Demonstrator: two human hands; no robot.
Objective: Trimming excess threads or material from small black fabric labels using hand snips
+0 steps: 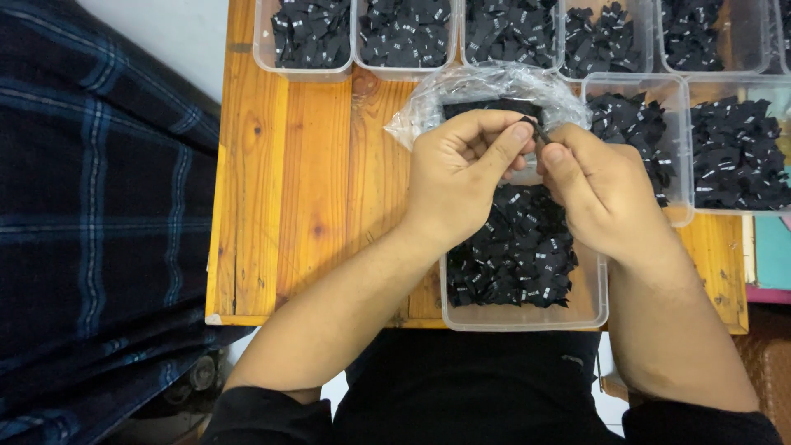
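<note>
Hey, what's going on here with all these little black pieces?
A person's left hand and right hand pinch one small black fabric label between fingertips, above a clear plastic tub full of the same labels. A crinkled clear plastic bag lies just behind the hands. More clear tubs of black labels line the wooden table.

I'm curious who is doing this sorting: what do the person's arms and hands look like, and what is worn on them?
Both hands are bare: the left hand and the right hand have no gloves, rings or watch that I can see. The forearms are uncovered too. Black sleeves are pushed up near the elbows, and they match the black clothing below. No markings show on the sleeves.
</note>
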